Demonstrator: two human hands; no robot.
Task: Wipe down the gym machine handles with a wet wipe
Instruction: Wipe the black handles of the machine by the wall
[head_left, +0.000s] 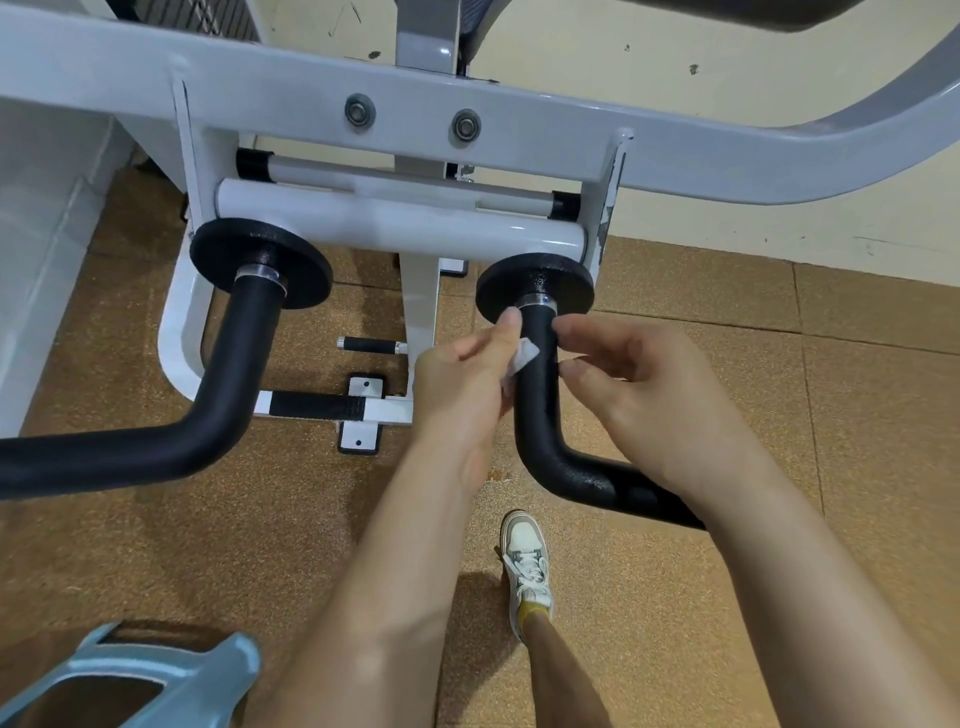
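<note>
Brown speckled floor tiles (857, 415) lie under the grey machine frame (519, 140). Against the left side of the right handle (537, 415), just below its black disc (535, 280), our left hand (467, 379) pinches the wet wipe (522, 358) between thumb and fingers. Our right hand (639, 395) hovers just right of that handle, fingers loosely curled; we cannot tell if they touch it. The left handle (228, 374) stands well apart.

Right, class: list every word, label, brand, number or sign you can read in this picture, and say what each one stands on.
No readable text anywhere in this view.
Grey machine frame: only bolts and scuffs, no label or number.
Left handle and right handle: plain black, no marking.
Wet wipe pinched in the left hand: plain white.
Shoe: any brand mark is too small to read.
</note>
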